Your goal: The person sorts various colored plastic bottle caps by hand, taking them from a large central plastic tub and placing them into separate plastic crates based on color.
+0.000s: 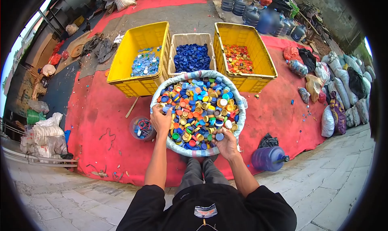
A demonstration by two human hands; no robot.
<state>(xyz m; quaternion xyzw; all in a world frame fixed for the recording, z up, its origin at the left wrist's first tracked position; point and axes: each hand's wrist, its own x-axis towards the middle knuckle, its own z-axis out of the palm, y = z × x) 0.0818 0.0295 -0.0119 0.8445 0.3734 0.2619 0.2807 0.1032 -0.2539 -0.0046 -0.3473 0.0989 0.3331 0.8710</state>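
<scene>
A round, cloth-lined basket (241, 110) full of mixed bottle caps (194, 114) stands in front of my legs. My left hand (161, 118) is over its left rim, fingers closed on a light blue cap (165, 109). At the lower right of the basket, my right hand (226, 142) holds a dark blue cap (219, 137) between its fingers. Beyond the basket are a yellow crate (137, 87) with light blue caps, a white crate (174, 53) with dark blue caps, and another yellow crate (250, 81) with red and orange caps.
A small clear tub (142, 128) sits left of the basket on the red mat (105, 150). A blue water jug (268, 158) lies at the lower right. Filled sacks (343, 85) line the right side, and several water jugs (251, 17) stand at the back right.
</scene>
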